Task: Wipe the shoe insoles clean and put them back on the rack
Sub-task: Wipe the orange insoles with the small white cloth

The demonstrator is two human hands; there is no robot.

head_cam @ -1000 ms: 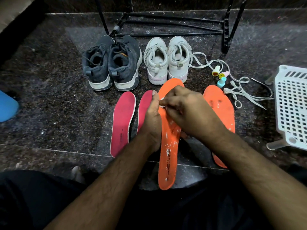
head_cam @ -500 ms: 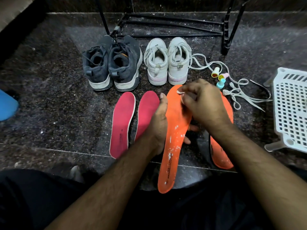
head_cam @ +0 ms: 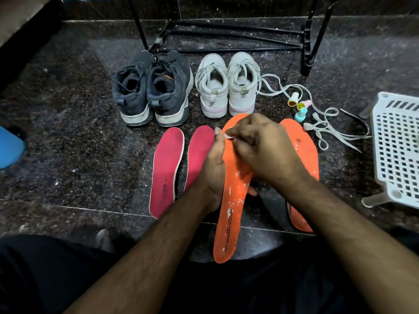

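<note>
Dark granite floor before the shoe rack (head_cam: 229,37): left hand (head_cam: 213,171) grips an orange insole (head_cam: 231,200) steady while right hand (head_cam: 263,146) fingers (head_cam: 235,134) pinch a small wipe (head_cam: 229,137).

Held orange insole (head_cam: 231,207): long, flat, top face up, speckled w/ white residue, dark print near heel. Heel end points toward the person, toe end away. Gripped at mid-length along its left edge; toe part lies under the wiping grip. White wipe scrap (head_cam: 229,136) pinched at toe end, touching surface.

Second orange insole (head_cam: 301,150): flat on floor, just right of the grip, white flecks, partly hidden.

Two red insoles (head_cam: 166,171): flat on floor, side by side, left of the grip, pale edges, toe ends away.

Rack (head_cam: 229,39): black metal frame, beyond the grip, well apart.
</note>
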